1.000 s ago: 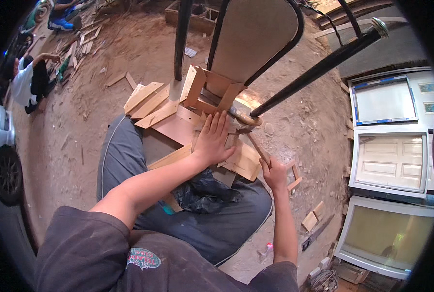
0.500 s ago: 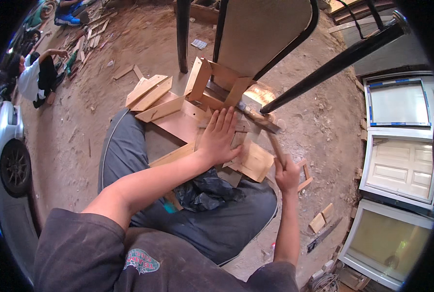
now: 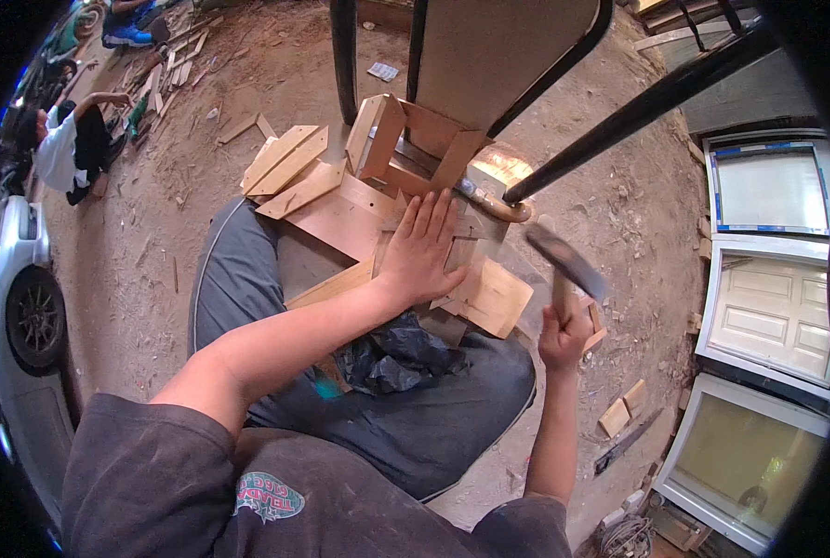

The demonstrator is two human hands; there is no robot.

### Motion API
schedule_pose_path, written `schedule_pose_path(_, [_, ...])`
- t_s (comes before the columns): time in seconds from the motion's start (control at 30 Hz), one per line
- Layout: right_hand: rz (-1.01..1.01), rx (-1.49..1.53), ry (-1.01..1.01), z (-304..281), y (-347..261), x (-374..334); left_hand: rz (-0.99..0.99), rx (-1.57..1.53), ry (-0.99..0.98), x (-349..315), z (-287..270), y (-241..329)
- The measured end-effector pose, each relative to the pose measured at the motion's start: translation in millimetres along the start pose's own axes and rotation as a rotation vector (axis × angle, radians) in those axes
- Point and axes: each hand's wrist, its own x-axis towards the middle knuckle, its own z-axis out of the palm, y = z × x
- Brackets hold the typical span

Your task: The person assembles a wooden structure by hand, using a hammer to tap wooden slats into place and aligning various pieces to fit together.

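Observation:
My left hand (image 3: pixel 420 253) lies flat with its fingers stretched forward, pressing on small pieces of wood between my legs. In my right hand (image 3: pixel 564 338) is a hammer (image 3: pixel 568 261), gripped by its wooden handle and raised right of the wood, its head slightly blurred. A pale wooden board (image 3: pixel 495 296) sticks out to the right below my left palm. Ahead of my fingertips stands a small open wooden frame (image 3: pixel 384 139). Cut wooden slats (image 3: pixel 287 160) are piled to the left, beside a flat pinkish board (image 3: pixel 338 221).
A black-legged chair (image 3: pixel 503 65) stands just ahead. Black plastic (image 3: pixel 401 358) lies in my lap. Wood offcuts (image 3: pixel 622 409) lie on the dirt floor at right, near white-framed panels (image 3: pixel 773 312). A car (image 3: pixel 24 307) and another person (image 3: pixel 75 144) are at left.
The hammer in my right hand has moved right and away from the wood, its head now lifted clear. My left hand has stayed nearly in place on the wood.

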Motion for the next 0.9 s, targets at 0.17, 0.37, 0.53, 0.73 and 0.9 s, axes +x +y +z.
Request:
schedule_pose_path(0.17, [0.098,-0.421,-0.303,21.7,9.9,3.1,0.005,-0.016,0.001,1.4,-1.3,0.8])
schedule_pose_path(0.37, [0.062,-0.084,-0.045,-10.0,-27.7,7.2,0.012,0.037,0.014,-0.5,1.6,1.4])
schedule_pose_path(0.53, [0.111,-0.067,0.000,-7.4,-28.3,-3.7,0.008,-0.009,0.009,-1.3,1.4,0.9])
schedule_pose_path(0.73, [0.147,-0.191,-0.068,9.4,-6.1,-19.6,-0.042,-0.054,-0.006,4.6,0.6,10.9])
schedule_pose_path(0.9, [0.231,-0.123,-0.086,11.4,-11.7,-20.6,-0.189,-0.131,0.095,17.3,-0.9,21.7])
